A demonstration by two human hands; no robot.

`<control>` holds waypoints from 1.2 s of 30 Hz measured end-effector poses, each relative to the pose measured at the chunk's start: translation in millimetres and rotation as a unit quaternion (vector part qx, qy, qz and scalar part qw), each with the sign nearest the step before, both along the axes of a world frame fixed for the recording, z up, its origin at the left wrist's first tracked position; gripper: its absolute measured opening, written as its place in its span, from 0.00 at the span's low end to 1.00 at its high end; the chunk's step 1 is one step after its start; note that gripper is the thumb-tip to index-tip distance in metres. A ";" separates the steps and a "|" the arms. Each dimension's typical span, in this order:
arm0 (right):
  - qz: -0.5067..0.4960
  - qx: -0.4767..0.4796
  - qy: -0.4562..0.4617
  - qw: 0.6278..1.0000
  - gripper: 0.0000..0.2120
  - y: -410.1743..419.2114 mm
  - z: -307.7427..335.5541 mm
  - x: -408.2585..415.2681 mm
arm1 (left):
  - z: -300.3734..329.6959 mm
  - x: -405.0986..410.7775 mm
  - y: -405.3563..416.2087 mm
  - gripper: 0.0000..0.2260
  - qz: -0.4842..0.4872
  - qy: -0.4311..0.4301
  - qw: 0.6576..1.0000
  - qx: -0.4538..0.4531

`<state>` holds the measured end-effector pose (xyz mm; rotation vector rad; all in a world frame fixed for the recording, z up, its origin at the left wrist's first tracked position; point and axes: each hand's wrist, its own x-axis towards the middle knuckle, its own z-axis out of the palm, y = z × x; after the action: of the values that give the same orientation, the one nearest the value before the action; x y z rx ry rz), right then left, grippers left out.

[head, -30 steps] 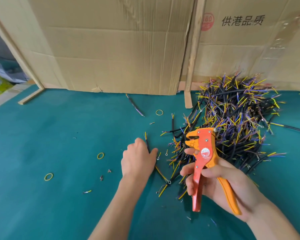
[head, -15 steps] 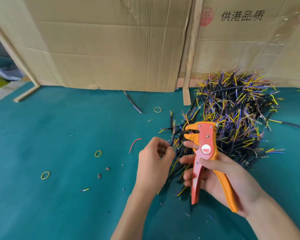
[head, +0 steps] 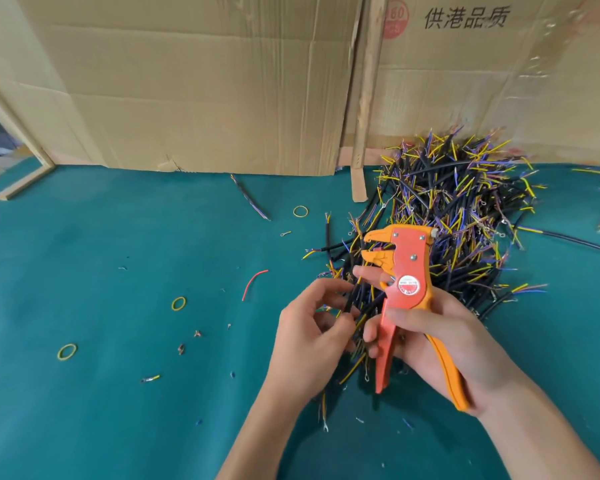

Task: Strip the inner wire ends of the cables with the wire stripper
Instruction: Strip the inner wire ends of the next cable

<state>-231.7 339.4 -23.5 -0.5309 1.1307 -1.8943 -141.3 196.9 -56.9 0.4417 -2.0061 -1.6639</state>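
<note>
My right hand (head: 433, 337) grips the orange and red wire stripper (head: 404, 289) by its handles, jaws parted and pointing left, above the near edge of the cable pile. My left hand (head: 312, 334) pinches a short black cable (head: 351, 292) between thumb and fingers, just left of the stripper and below its jaws. The cable's upper end rises toward the jaws without reaching them. A big pile of black cables (head: 461, 216) with yellow, blue and purple inner wires lies behind and to the right on the green table.
Cardboard sheets (head: 194, 84) and a wooden post (head: 362, 133) stand along the back of the green table (head: 84, 271). Yellow rubber bands (head: 178, 303), a loose red wire (head: 253, 282), one stray cable (head: 250, 197) and insulation scraps lie at the left.
My left hand has lifted a black cable off the table and brought it up beside the stripper. My right hand with the stripper has stayed near the pile, jaws now parted.
</note>
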 end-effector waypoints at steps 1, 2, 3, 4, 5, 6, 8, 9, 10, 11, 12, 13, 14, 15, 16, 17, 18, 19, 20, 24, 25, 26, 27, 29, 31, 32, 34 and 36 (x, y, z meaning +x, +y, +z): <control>0.008 0.006 0.007 1.000 0.25 0.0 0.5 0.6 | 0.5 -2.1 2.2 0.09 0.016 0.003 1.000 -0.017; 0.018 0.014 0.014 1.000 0.26 -0.3 0.6 1.7 | 0.5 -4.6 4.8 0.05 0.037 0.008 0.999 -0.033; 0.027 0.021 0.021 0.999 0.27 -0.9 1.0 3.2 | 0.7 -7.2 6.9 0.03 0.056 0.015 0.998 -0.037; 0.034 0.026 0.025 0.999 0.28 -1.6 1.3 4.9 | 0.9 -9.3 8.2 0.03 0.075 0.021 0.996 -0.030; 0.037 0.030 0.026 0.999 0.29 -2.1 1.6 6.2 | 1.2 -10.7 8.9 0.04 0.092 0.025 0.995 -0.017; 0.038 0.031 0.025 0.999 0.30 -2.7 2.2 7.1 | 1.2 -11.4 8.9 0.05 0.101 0.027 0.995 0.000; 0.035 0.031 0.021 0.999 0.30 -3.1 2.6 7.6 | 1.5 -10.7 8.3 0.05 0.104 0.032 0.993 0.050; 0.034 0.031 0.018 0.999 0.29 -2.9 2.4 7.3 | 1.6 -10.0 7.4 0.05 0.104 0.040 0.990 0.083; 0.034 0.030 0.017 0.999 0.29 -2.9 2.3 7.1 | 1.5 -9.2 6.4 0.05 0.103 0.048 0.988 0.109; 0.035 0.030 0.016 0.999 0.28 -3.1 2.3 7.2 | 1.8 -8.5 5.0 0.05 0.102 0.053 0.986 0.122; 0.035 0.030 0.016 0.999 0.28 -3.7 2.1 7.5 | 1.9 -7.8 3.7 0.05 0.099 0.056 0.986 0.126; 0.033 0.030 0.016 0.999 0.28 -4.2 1.8 7.8 | 2.2 -7.2 2.7 0.04 0.095 0.056 0.986 0.126; 0.030 0.028 0.016 0.999 0.28 -4.4 1.5 7.9 | 2.1 -7.2 2.2 0.03 0.094 0.055 0.986 0.123; 0.030 0.026 0.017 0.999 0.28 -4.1 1.5 7.8 | 1.7 -7.4 2.4 0.02 0.093 0.054 0.987 0.120; 0.032 0.023 0.019 0.999 0.28 -4.0 1.6 7.8 | 1.0 -7.6 2.6 0.02 0.094 0.053 0.988 0.114; 0.035 0.023 0.021 0.999 0.28 -4.0 1.7 8.0 | 0.5 -7.6 2.9 0.03 0.095 0.052 0.989 0.105; 0.037 0.025 0.023 0.999 0.29 -4.0 1.9 8.0 | 0.1 -8.0 3.3 0.04 0.095 0.051 0.990 0.094; 0.038 0.028 0.023 0.999 0.30 -4.2 2.1 8.1 | -0.5 -8.5 3.5 0.04 0.095 0.048 0.991 0.083; 0.038 0.031 0.021 0.999 0.31 -4.5 1.9 8.5 | -1.4 -8.6 3.6 0.05 0.095 0.043 0.992 0.075; 0.030 0.029 0.010 0.999 0.32 -6.4 0.6 8.7 | -1.6 -9.2 3.1 0.04 0.097 0.043 0.991 0.083; 0.030 0.027 0.008 0.999 0.32 -6.6 0.6 8.8 | -1.7 -9.4 3.1 0.03 0.100 0.046 0.989 0.096; 0.032 0.027 0.007 0.999 0.32 -6.8 0.6 8.9 | -1.6 -9.6 3.0 0.02 0.104 0.048 0.987 0.112; 0.034 0.027 0.007 0.999 0.32 -6.9 0.5 8.9 | -1.3 -9.9 2.9 0.02 0.108 0.050 0.984 0.131; 0.041 0.027 0.007 0.999 0.33 -6.6 -0.2 8.9 | -1.2 -9.9 2.2 0.03 0.113 0.052 0.976 0.179; 0.050 0.024 0.006 0.998 0.32 -6.3 -1.0 8.5 | 0.1 -9.7 0.6 0.04 0.115 0.057 0.966 0.224; 0.056 0.024 0.005 0.998 0.32 -6.5 -1.4 8.4 | 0.8 -9.5 -0.5 0.05 0.117 0.058 0.962 0.240; 0.068 0.025 0.003 0.997 0.31 -6.3 -1.9 8.4 | 1.8 -9.6 -2.5 0.06 0.119 0.060 0.959 0.250; 0.067 0.018 -0.010 0.998 0.30 -5.5 -3.5 7.1 | 2.8 -9.7 -4.2 0.07 0.120 0.066 0.959 0.250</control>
<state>-224.6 333.9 -27.0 -0.5527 1.0871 -1.7567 -151.0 192.7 -54.1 0.6975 -1.3602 -1.9736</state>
